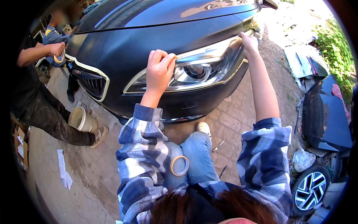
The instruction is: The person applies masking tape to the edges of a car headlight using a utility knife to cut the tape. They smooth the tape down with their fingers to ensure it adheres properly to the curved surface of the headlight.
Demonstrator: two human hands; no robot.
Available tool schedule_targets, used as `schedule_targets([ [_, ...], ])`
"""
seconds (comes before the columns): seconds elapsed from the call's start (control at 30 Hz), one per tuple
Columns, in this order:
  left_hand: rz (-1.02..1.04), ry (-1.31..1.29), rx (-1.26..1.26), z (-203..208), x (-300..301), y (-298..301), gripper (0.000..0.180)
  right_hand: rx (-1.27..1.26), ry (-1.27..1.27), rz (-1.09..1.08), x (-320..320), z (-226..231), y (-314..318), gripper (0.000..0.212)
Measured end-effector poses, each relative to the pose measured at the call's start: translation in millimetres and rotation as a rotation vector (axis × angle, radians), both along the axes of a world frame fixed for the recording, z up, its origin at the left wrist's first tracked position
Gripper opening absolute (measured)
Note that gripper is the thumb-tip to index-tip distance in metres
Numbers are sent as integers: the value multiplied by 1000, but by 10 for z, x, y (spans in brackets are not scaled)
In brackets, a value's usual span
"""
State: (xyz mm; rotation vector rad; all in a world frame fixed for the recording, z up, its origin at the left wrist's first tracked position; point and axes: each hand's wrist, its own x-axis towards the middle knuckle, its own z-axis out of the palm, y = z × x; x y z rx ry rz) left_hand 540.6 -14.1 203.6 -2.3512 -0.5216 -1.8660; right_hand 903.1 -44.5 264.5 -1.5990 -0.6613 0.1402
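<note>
A pale strip of masking tape [209, 48] runs along the upper edge of the car's headlight [197, 71], between my two hands. My left hand [159, 71] is closed at the strip's left end, over the inner part of the lamp. At the outer upper corner, my right hand [249, 42] pinches the other end with its arm stretched out. The fingertips of both hands are partly hidden. More pale tape lines the lamp's lower edge. A roll of masking tape [179, 165] rests on my lap, against my jeans.
The dark car bumper [186, 108] is before me, its grille [89, 83] edged with tape. At left a person [41, 89] holds a tape roll [59, 58] beside a bucket [82, 119]; another person is behind. A wheel [310, 190] and car panels [324, 112] lie at right.
</note>
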Motion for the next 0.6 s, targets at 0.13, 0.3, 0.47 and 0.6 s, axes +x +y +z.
schedule_targets([
  [0.13,-4,2,0,-4,21,-1,14,-77,-19,-47,4,43,-31,34],
  [0.3,-2,-8,13,0,19,7,14,15,47,21,92,-82,7,28],
  [0.47,-11,-23,7,-20,38,23,14,111,168,233,347,-130,-76,22],
  [0.6,1,-13,4,-30,28,3,14,181,325,249,241,-120,-175,20],
])
